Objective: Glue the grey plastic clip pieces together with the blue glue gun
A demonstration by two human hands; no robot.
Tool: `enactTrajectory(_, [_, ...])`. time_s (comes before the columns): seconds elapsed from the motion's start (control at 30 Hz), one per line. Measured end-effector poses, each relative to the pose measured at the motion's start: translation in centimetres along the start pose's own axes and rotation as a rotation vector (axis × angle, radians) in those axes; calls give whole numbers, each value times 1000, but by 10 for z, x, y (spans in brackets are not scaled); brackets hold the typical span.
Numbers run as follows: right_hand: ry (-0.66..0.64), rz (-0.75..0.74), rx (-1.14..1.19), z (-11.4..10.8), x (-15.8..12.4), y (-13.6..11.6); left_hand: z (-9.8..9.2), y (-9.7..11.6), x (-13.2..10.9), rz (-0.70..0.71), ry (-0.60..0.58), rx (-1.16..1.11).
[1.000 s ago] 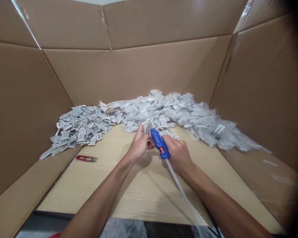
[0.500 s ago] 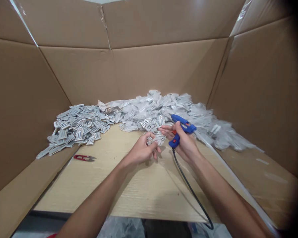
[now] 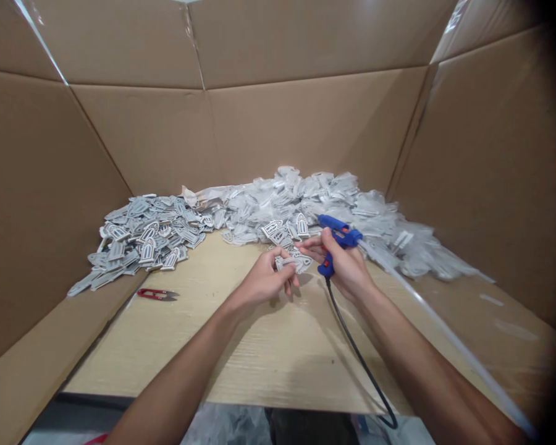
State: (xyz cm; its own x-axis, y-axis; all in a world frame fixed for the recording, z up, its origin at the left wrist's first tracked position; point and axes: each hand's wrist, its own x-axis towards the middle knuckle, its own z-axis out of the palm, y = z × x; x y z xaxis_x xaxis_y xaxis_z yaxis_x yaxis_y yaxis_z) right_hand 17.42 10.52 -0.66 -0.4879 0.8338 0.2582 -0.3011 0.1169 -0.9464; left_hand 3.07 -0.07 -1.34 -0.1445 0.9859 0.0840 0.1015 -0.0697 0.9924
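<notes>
Between the thumb and fingers of my left hand (image 3: 269, 276) is a small grey arched window-shaped piece (image 3: 300, 264), held above the table. My right hand (image 3: 345, 262) grips a blue hot glue gun (image 3: 337, 230) with a red trigger, its nozzle pointing up and to the left. The right fingertips reach close to the piece; whether they touch it I cannot tell. From the gun's handle a black cord (image 3: 352, 346) runs down over the table's front edge. Just beyond my hands lie several similar window-shaped pieces (image 3: 273, 231).
Loose grey pieces (image 3: 148, 228) are heaped at the left. Pieces in clear plastic bags (image 3: 287, 194) form a long pile at the back and right. Red thread snips (image 3: 157, 295) lie on the wooden table (image 3: 176, 352). Cardboard walls (image 3: 306, 123) enclose the back and both sides.
The glue gun has tilted a little in my right hand and its handle has shifted slightly right. The piece in my left hand now shows more plainly. My left hand has barely moved.
</notes>
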Motion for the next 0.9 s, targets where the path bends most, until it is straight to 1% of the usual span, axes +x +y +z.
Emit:
enactTrajectory(0.07, [24, 11, 155, -1, 0, -4, -1, -3, 2, 7, 46, 31])
enactTrajectory(0.13, [14, 62, 224, -1, -1, -7, -2, -3, 5, 23, 130, 31])
enactTrajectory(0.2, [-30, 129, 204, -2, -2, -7, -3, -1, 7, 40, 228, -24])
enactTrajectory(0.27, [-62, 172, 109, -2, -3, -2, -4, 3, 9, 51, 293, -112])
enactTrajectory(0.33, [-55, 180, -1, -1, -2, 4, -5, 7, 9, 52, 280, -196])
enactTrajectory(0.4, [-38, 155, -55, -1, -1, 10, -6, 9, 8, 49, 225, -229])
enactTrajectory(0.47, [-34, 105, -36, -1, 1, 11, -6, 7, 8, 51, 174, -209])
enactTrajectory(0.53, [-6, 34, 7, -1, 3, 8, -6, 2, 9, 67, 152, -161])
enactTrajectory(0.63, [69, -63, -19, -3, 2, -1, -8, -5, 12, 83, 198, -114])
enactTrajectory(0.67, [66, -78, -56, -4, 1, -4, -9, -7, 13, 80, 221, -117])
enactTrajectory(0.77, [-36, -64, -163, -5, -3, -9, -11, -8, 15, 79, 250, -144])
enactTrajectory(0.9, [-175, -19, -314, -7, -8, -7, -14, -6, 15, 133, 312, -66])
